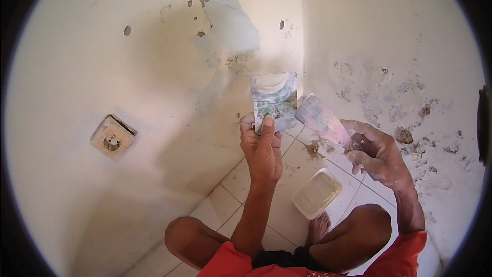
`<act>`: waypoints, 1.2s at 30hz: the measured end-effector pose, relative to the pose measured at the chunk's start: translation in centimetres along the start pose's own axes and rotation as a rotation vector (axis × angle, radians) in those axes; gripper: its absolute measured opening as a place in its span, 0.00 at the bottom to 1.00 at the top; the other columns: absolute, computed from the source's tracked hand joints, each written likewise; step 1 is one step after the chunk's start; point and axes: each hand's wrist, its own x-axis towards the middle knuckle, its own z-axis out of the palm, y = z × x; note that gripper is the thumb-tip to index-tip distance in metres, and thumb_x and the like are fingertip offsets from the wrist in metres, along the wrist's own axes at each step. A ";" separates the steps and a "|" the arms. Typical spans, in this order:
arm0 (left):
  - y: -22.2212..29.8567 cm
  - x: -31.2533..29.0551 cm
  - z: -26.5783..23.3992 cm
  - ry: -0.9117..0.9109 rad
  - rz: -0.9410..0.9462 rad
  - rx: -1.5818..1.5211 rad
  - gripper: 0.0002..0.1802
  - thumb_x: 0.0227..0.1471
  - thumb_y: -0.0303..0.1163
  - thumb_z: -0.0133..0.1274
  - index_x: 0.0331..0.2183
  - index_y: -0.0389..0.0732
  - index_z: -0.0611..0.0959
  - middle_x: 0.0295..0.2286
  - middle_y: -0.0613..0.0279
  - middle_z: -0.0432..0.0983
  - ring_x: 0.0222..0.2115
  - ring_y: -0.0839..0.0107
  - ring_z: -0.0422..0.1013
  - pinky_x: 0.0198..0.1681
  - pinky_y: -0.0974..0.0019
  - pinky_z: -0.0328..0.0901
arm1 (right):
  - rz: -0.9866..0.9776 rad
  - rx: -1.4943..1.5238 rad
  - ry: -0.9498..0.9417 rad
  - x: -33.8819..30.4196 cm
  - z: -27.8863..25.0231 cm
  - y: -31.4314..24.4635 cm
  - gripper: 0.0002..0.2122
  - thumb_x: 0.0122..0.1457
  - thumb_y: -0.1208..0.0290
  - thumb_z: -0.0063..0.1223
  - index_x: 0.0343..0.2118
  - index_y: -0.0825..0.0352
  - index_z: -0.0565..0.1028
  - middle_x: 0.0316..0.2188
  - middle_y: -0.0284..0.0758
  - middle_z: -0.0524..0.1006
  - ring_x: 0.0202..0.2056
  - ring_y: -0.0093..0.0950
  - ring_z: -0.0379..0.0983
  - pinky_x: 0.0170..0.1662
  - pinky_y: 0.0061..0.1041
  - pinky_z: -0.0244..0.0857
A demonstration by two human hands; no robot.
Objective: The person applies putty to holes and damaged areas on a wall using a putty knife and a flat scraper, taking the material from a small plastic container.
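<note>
My left hand (pixel 264 146) is closed on a flat, roughly square plastering plate (pixel 275 103), thumb on its face. A whitish smear of filler (pixel 270 83) lies along the plate's top edge, above green and grey stains. In my right hand (pixel 379 154) is a putty knife (pixel 324 121), gripped near its narrow end, its wide blade pointing up and left. The blade's corner is close beside the plate's right edge; whether they touch I cannot tell. Pinkish and grey residue coats the blade.
A rectangular tub (pixel 317 193) with pale paste stands on the tiled floor (pixel 287 215) near my foot. On the left wall is a socket (pixel 113 137). A bluish-grey patch (pixel 230 18) and several holes mark that wall; the right wall (pixel 405 107) is pitted and crumbling.
</note>
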 end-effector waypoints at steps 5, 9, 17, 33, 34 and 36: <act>-0.3 -0.8 1.3 0.008 0.077 -0.023 0.10 0.59 0.25 0.50 0.42 0.43 0.69 0.39 0.66 0.70 0.39 0.78 0.67 0.40 0.70 0.62 | -0.053 -0.145 0.018 0.0 1.3 -2.0 0.25 0.56 0.82 0.54 0.58 0.71 0.66 0.31 0.34 0.76 0.23 0.18 0.71 0.23 0.16 0.64; -0.4 -1.1 2.0 0.032 0.238 0.049 0.11 0.58 0.22 0.51 0.36 0.42 0.64 0.30 0.69 0.62 0.29 0.82 0.57 0.35 0.75 0.58 | -0.043 -0.209 0.024 0.0 2.2 -2.9 0.25 0.56 0.81 0.55 0.58 0.70 0.67 0.29 0.33 0.76 0.23 0.17 0.72 0.22 0.15 0.63; -0.6 -1.0 0.9 0.049 0.459 0.312 0.12 0.57 0.23 0.53 0.37 0.41 0.64 0.30 0.70 0.59 0.32 0.82 0.56 0.38 0.76 0.56 | 0.002 -0.201 0.059 -0.4 2.7 -4.7 0.24 0.55 0.82 0.56 0.57 0.69 0.70 0.24 0.31 0.76 0.20 0.16 0.72 0.20 0.14 0.62; 0.7 0.5 -0.7 -0.143 0.634 0.445 0.12 0.55 0.15 0.46 0.37 0.38 0.62 0.45 0.37 0.70 0.44 0.64 0.68 0.51 0.63 0.61 | -0.050 -0.138 -0.009 -0.2 0.4 -5.9 0.23 0.48 0.83 0.59 0.50 0.73 0.75 0.23 0.36 0.78 0.15 0.18 0.70 0.18 0.15 0.64; 0.7 0.7 -0.7 -0.204 0.662 0.417 0.14 0.53 0.10 0.41 0.37 0.37 0.61 0.47 0.30 0.69 0.51 0.54 0.69 0.58 0.57 0.59 | -0.034 -0.163 -0.009 -0.2 0.2 -6.0 0.23 0.47 0.82 0.60 0.50 0.74 0.75 0.22 0.35 0.78 0.14 0.18 0.69 0.18 0.15 0.64; 0.7 0.9 -0.7 -0.197 0.657 0.437 0.15 0.51 0.08 0.39 0.37 0.36 0.61 0.47 0.31 0.69 0.52 0.54 0.68 0.58 0.56 0.58 | -0.034 -0.162 -0.021 -0.1 -0.4 -6.0 0.22 0.49 0.83 0.58 0.51 0.71 0.75 0.22 0.33 0.77 0.15 0.16 0.68 0.18 0.14 0.62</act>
